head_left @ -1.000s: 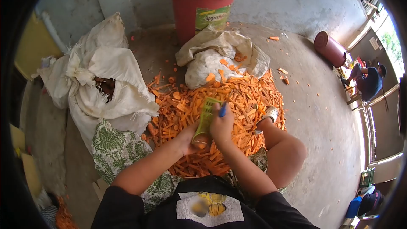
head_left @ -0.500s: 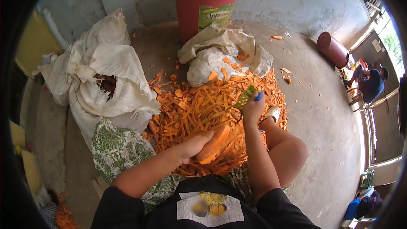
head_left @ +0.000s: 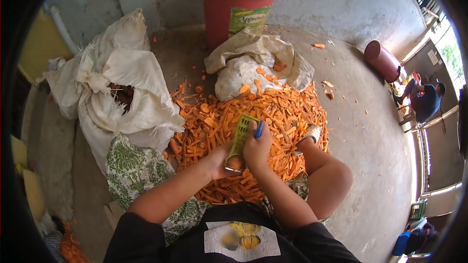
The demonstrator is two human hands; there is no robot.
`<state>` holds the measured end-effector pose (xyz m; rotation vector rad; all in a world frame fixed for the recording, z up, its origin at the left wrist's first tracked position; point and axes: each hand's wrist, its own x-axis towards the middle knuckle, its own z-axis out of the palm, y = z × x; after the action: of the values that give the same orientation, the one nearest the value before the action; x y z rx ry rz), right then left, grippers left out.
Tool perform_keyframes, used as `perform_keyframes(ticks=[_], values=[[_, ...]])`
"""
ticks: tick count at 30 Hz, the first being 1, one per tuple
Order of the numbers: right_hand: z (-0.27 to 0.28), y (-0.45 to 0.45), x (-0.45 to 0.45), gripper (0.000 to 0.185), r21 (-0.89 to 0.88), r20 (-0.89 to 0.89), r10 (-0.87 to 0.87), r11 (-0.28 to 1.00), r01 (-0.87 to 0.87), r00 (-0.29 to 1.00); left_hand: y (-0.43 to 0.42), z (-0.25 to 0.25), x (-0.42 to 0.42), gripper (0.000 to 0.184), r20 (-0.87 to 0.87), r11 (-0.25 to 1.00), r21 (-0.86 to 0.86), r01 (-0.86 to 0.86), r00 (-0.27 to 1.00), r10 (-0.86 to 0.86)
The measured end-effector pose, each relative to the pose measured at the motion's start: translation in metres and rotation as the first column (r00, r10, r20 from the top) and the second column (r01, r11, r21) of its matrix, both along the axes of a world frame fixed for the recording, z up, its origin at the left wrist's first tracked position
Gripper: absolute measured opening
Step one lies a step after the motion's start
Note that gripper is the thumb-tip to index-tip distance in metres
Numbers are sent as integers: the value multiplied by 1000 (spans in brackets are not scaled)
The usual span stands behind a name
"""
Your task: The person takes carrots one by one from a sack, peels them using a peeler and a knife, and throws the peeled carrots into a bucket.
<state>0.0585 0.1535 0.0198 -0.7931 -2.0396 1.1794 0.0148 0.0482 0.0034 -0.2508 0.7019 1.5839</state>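
Observation:
Over a heap of orange root strips (head_left: 209,126), both hands meet in front of my body. My right hand (head_left: 258,148) is closed around a green peeler (head_left: 240,135) with a slotted body; a blue object (head_left: 259,129) sticks out at its thumb. The peeler's blade end lies over an orange root (head_left: 235,161), mostly hidden beneath it. My left hand (head_left: 219,160) holds that root from the left side, its fingers largely covered by the root and peeler.
An open white sack (head_left: 129,83) stands at the left, another sack (head_left: 263,63) beyond the heap. Behind is a red bin (head_left: 239,5). A dark red barrel (head_left: 381,61) lies at the right, near a seated person (head_left: 425,101).
Half a second ago the peeler was raised to the upper right, with the root fully visible in my left hand. Now my right hand has brought the peeler back down over the root.

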Motion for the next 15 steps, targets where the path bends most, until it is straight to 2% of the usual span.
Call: perform_keyframes(ticks=[2, 4, 6, 8, 9, 10, 11, 12, 13, 14, 15], values=[[1, 4, -2, 21, -22, 62, -1, 1000, 2, 998, -1, -7, -2, 32, -128, 993, 89, 74, 990, -62], [0, 9, -4, 19, -43, 122, -1, 999, 7, 992, 2, -4, -4, 33, -178, 995, 61, 72, 982, -60], [-10, 18, -8, 14, 76, 104, -76, 995, 68, 992, 2, -2, -2, 35, -228, 997, 34, 70, 972, -60], [-3, 53, -14, 10, 138, 95, -249, 962, 235, 964, -5, 1, 10, 42, -256, 982, -118, 150, 950, -176], [-11, 73, -14, 11, 183, 97, -316, 938, 295, 944, -6, 9, 14, 47, -241, 966, -154, 208, 940, -241], [-20, 91, -13, 13, 228, 95, -381, 908, 352, 920, -5, 12, 17, 46, -329, 944, -139, 298, 885, -328], [-18, 103, -10, 13, 226, 93, -384, 907, 356, 919, -3, 23, 19, 46, -346, 948, -147, 281, 883, -315], [-14, 112, -7, 15, 145, 35, -405, 907, 396, 914, -2, 31, 22, 47, -361, 951, -155, 267, 881, -306], [-11, 115, -5, 17, 66, -20, -428, 901, 428, 904, -2, 20, 16, 47, -289, 963, -86, 257, 918, -271], [-10, 113, -4, 17, 69, -19, -430, 900, 430, 903, -4, 7, 9, 47, -212, 972, -15, 236, 949, -234], [2, 100, -4, 20, -42, -66, -363, 932, 360, 930, -3, 5, 5, 44, -131, 989, -10, 150, 980, -150]])
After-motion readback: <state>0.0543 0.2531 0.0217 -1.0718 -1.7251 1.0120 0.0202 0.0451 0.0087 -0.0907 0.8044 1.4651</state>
